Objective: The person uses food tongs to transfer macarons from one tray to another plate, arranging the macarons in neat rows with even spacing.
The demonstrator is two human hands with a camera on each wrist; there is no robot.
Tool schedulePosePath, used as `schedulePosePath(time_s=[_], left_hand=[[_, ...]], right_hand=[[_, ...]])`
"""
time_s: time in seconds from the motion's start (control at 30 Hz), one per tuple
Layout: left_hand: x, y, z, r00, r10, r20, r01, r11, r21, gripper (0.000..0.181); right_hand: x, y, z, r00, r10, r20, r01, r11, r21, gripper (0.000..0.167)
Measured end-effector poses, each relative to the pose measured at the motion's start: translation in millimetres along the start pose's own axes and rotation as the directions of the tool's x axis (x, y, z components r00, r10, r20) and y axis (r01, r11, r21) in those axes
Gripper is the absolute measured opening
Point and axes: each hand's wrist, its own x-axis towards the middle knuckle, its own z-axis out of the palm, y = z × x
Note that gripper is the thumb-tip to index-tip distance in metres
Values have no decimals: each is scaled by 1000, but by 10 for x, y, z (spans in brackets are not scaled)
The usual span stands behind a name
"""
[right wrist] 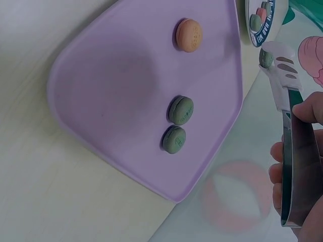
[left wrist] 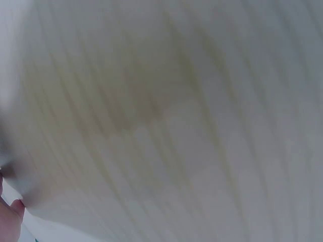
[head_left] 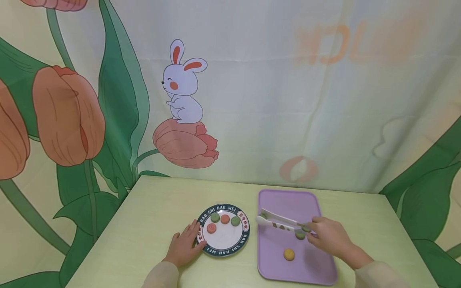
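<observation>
Four macarons (head_left: 225, 219), two green and two pink, sit on one plate (head_left: 220, 238), its rim touched by the left hand (head_left: 183, 244), fingers extended. Two green macarons (head_left: 300, 235) and one yellow macaron (head_left: 289, 254) lie on one tray (head_left: 275, 270) beneath the right hand (head_left: 331, 236), which grips tongs (right wrist: 302, 166). Only the right wrist view clearly shows their pinched green macaron (right wrist: 266, 58), between both hands.

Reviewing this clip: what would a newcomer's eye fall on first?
Probably the white cartoon rabbit on the backdrop behind the table, left of centre. Next, perhaps, the purple tray on the right, with the right hand holding tongs that grip a green cookie. Then the plate of cookies the left hand touches.
</observation>
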Motion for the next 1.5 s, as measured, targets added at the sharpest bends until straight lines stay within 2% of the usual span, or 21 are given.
schedulePosePath(time_s=[0.07, 0.13, 0.3, 0.53, 0.8, 1.17, 1.5], left_hand=[[-8, 0, -1, 1000, -3, 2, 3, 1000, -1, 72], [-16, 2, -6, 1000, -6, 4, 6, 1000, -1, 72], [-26, 10, -15, 1000, -6, 4, 6, 1000, -4, 72], [-16, 8, -8, 1000, -10, 9, 10, 1000, 1, 72], [-11, -8, 16, 1000, -7, 6, 7, 1000, 8, 73], [5, -7, 23, 1000, -2, 3, 2, 1000, 11, 73], [-4, -13, 18, 1000, -3, 0, 3, 1000, 12, 73]], right_hand=[[6, -14, 20, 1000, -19, -23, 19, 1000, 8, 15], [12, -26, 38, 1000, -22, -12, 22, 1000, 3, 10], [35, -62, 55, 998, -2, 65, 3, 1000, -9, 4], [68, -112, 98, 997, 6, 71, -5, 1000, -13, 11], [114, -184, 179, 998, -28, 59, 27, 1000, 12, 6], [146, -249, 255, 997, -61, 51, 59, 998, 26, 8], [189, -336, 337, 994, -42, 104, 38, 998, 40, 11]])
